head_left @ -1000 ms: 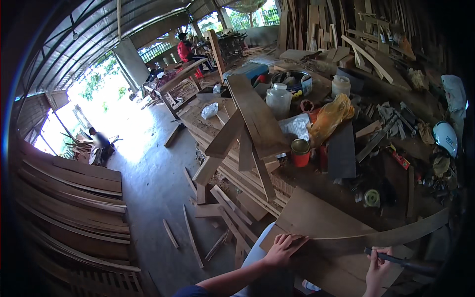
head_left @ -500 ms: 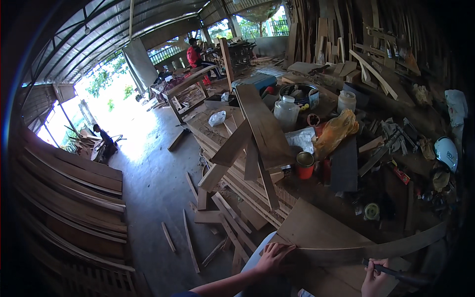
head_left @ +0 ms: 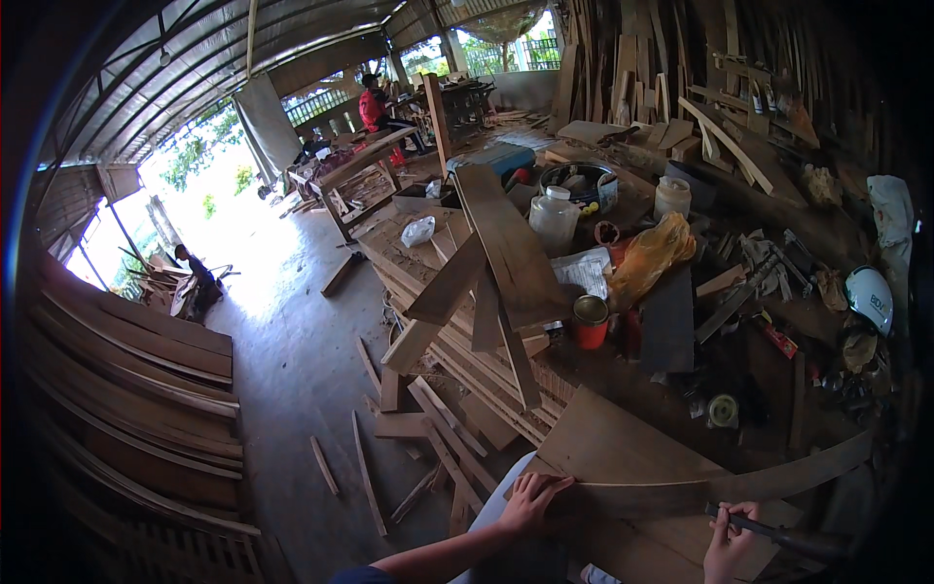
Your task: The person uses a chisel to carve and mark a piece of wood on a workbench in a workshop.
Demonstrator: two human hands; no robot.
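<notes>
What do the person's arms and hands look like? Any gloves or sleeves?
No gloves: the left hand and right hand are bare. The left forearm is bare too, with a dark blue sleeve edge near the elbow. No watch or rings show. The right arm is out of view.

Lower frame: my left hand [head_left: 530,498] presses flat on a curved wooden strip [head_left: 739,484] over a board [head_left: 623,448]; my right hand [head_left: 728,541] grips a dark-handled tool [head_left: 793,537]. Centre: red can [head_left: 589,322].

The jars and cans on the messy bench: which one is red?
The small red can beside the sloping boards, nearest the person's hands. The big jug behind it is clear with a white lid, and the jar farther right is pale.
</notes>
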